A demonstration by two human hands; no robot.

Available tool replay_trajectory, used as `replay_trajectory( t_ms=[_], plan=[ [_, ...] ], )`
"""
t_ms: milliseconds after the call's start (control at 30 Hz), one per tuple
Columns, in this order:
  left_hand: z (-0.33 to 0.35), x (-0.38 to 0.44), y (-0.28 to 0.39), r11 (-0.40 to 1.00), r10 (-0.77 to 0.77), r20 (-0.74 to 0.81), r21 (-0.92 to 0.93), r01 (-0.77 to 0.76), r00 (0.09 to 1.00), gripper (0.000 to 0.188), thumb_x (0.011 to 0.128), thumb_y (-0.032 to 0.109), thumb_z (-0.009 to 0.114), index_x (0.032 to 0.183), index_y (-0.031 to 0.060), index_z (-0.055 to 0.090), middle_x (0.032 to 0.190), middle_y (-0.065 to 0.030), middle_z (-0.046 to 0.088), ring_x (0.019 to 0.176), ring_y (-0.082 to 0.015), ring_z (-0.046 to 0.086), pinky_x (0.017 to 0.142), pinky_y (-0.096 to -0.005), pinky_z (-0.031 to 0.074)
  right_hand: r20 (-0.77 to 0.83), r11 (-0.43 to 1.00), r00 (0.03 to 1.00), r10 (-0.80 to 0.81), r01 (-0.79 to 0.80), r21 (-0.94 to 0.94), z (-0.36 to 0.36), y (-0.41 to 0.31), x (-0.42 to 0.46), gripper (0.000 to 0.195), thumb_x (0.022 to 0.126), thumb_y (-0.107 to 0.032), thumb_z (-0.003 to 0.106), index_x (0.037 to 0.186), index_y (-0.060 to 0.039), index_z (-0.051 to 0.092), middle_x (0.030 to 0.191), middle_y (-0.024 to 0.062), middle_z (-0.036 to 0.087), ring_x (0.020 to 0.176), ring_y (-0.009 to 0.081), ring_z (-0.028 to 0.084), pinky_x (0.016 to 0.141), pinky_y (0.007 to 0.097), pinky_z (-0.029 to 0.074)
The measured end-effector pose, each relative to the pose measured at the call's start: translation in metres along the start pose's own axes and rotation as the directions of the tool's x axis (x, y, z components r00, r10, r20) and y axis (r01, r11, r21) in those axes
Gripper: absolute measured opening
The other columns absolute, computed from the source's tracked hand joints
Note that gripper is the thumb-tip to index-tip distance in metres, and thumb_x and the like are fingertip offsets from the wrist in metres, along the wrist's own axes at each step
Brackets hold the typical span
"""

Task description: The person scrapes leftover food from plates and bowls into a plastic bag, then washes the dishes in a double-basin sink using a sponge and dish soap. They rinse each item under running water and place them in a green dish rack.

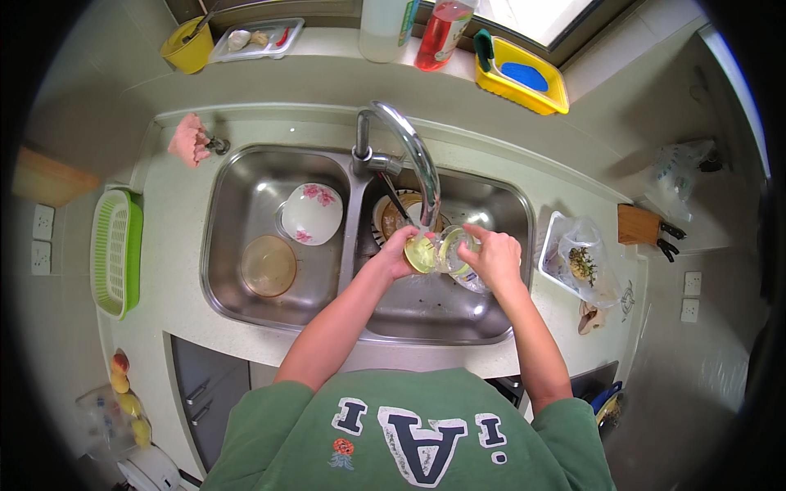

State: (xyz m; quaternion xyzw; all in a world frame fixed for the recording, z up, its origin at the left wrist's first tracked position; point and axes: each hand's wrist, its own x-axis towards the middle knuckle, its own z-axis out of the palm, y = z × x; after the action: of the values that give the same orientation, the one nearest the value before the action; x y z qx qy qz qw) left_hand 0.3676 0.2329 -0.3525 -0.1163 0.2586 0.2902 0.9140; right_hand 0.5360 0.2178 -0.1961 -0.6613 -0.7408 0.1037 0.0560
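Note:
My left hand (396, 251) grips a yellow-green see-through cup or lid (420, 254) just below the spout of the chrome faucet (427, 166). In my right hand (496, 255) is a clear round container (452, 250) with a yellow-green ring, turned on its side. The two pieces meet or overlap; I cannot tell if they are joined. Both hands are over the right basin (424, 313) of the steel sink. Under them lie a brown patterned bowl (391, 220) with a dark-handled utensil in it, and a piece of clear plastic (473, 282), partly hidden.
The left basin (245, 196) holds a flowered white bowl (312, 213) and an amber glass bowl (269, 266). To the right are a white tray (551, 245) with a plastic bag and a knife block (637, 224). A green basket (116, 255) stands left; bottles (445, 34) line the sill.

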Motion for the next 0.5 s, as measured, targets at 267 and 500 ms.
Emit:
replay_trajectory(
  t_ms=[267, 500],
  plan=[
    [0.002, 0.031, -0.010, 0.956, 0.050, 0.003, 0.289, -0.049, 0.999, 0.029, 0.092, 0.029, 0.045, 0.102, 0.0064, 0.059, 0.098, -0.0067, 0.063, 0.087, -0.0229, 0.063, 0.077, -0.0423, 0.053, 0.111, 0.954, 0.992, -0.063, 0.093, -0.284, 0.011, -0.022, 0.008, 0.024, 0.072, -0.030, 0.065, 0.082, -0.0084, 0.065, 0.059, 0.0141, 0.062, 0.057, 0.0298, 0.064, 0.055, 0.0400, 0.051],
    [0.010, -0.003, -0.005, 0.873, 0.149, 0.037, 0.463, -0.149, 0.988, 0.036, 0.093, 0.026, 0.044, 0.115, 0.0006, 0.057, 0.103, -0.0107, 0.064, 0.091, -0.0208, 0.064, 0.076, -0.0356, 0.054, 0.235, 0.881, 0.964, -0.125, 0.217, -0.421, 0.011, -0.023, 0.005, 0.014, 0.080, -0.017, 0.056, 0.083, -0.0044, 0.063, 0.062, 0.0103, 0.065, 0.058, 0.0243, 0.067, 0.052, 0.0351, 0.052]
  ],
)
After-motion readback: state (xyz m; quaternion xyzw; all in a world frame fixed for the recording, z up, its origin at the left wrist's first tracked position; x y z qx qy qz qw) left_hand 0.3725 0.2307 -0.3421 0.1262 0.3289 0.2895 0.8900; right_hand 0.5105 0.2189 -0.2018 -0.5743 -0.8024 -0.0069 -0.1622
